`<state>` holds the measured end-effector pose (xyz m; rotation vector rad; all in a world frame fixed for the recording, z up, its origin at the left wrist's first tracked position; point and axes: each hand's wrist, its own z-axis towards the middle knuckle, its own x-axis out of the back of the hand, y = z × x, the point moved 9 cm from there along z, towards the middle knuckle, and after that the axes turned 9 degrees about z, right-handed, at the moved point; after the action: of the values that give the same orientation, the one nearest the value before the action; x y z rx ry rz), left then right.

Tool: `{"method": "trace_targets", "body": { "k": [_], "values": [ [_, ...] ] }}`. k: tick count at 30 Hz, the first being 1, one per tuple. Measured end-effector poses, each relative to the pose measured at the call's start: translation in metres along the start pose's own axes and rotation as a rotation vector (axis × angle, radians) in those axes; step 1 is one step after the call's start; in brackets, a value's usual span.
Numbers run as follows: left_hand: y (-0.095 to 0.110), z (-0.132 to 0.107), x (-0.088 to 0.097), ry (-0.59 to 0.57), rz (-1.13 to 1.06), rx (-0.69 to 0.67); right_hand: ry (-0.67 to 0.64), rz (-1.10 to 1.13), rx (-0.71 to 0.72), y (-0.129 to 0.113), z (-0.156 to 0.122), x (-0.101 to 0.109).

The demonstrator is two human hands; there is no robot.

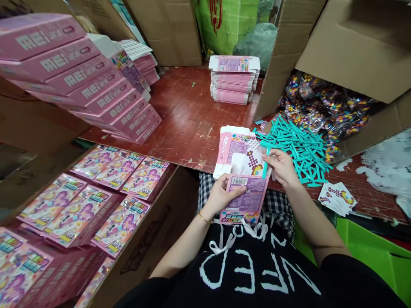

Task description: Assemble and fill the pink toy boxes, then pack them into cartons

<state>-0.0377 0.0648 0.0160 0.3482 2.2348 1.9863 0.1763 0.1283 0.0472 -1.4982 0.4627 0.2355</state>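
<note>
Toward the left of the tabletop point(181, 107) stand pink boxes point(102, 92); at the near edge the left hand point(221, 193), fingers closed, grips a purple carton point(252, 201); the right hand point(283, 167) pinches a teal stick point(264, 172) at its mouth; rightward lies a stick heap point(300, 152).

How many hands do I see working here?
2: the left hand grips a purple box; the right hand pinches a teal stick at its upper edge.

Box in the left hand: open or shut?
Open: a printed card juts from the far end of the box, where the right hand holds a teal stick.
</note>
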Motion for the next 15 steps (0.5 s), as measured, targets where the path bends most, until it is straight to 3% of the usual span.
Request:
{"method": "trace_targets", "body": {
  "k": [4,9,13,15],
  "values": [
    [0.005,0.002,-0.007,-0.038,0.022,-0.014,0.020,0.016,-0.070,0.004,0.005,-0.002],
    [0.004,0.003,-0.003,-0.013,-0.006,-0.002,-0.133,-0.056,0.036,-0.007,0.000,-0.012],
    [0.002,-0.010,0.002,-0.008,-0.005,-0.058,-0.248,-0.173,0.133,-0.026,-0.033,-0.018],
    [0.016,-0.021,0.010,0.071,0.057,-0.219,-0.230,-0.217,0.286,-0.050,-0.060,-0.019]
  ]
}}
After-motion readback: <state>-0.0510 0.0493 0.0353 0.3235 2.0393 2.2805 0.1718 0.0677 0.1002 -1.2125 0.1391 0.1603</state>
